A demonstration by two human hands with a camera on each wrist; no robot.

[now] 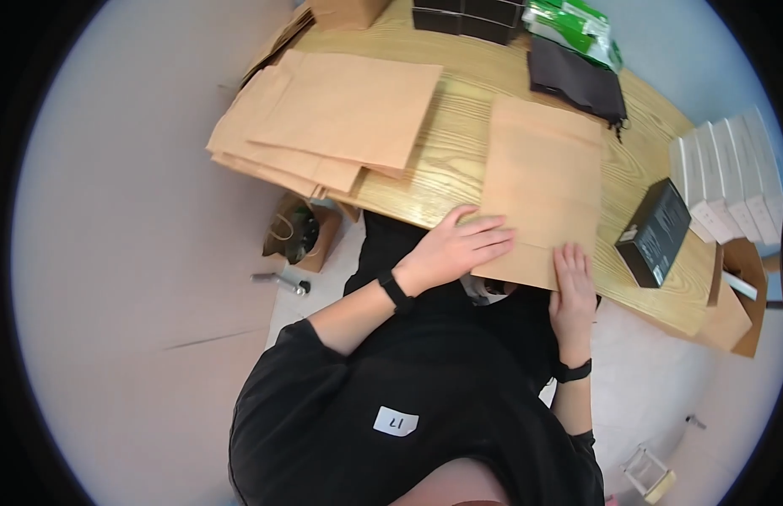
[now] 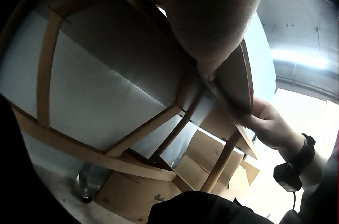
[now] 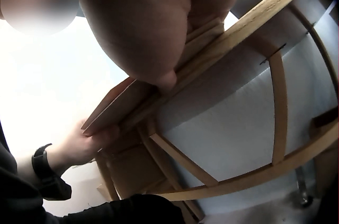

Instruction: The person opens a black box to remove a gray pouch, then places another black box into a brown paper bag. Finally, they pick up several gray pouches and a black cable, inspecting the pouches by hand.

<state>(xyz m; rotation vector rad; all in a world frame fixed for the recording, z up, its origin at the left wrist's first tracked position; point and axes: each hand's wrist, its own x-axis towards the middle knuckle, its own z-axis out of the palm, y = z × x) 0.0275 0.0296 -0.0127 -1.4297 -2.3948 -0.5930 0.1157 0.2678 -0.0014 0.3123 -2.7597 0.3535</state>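
A flat paper bag (image 1: 539,198) is held at its near end, which overhangs the table (image 1: 459,160) edge. It is pinched by the left hand (image 1: 455,247), fingers flat on top and the thumb apparently underneath. The right hand (image 1: 575,282) grips the near right corner likewise, though its thumb is poorly seen. A black box (image 1: 655,233) lies just right of the bag, white boxes (image 1: 729,177) beyond it, and a stack of bags (image 1: 324,118) well to the left.
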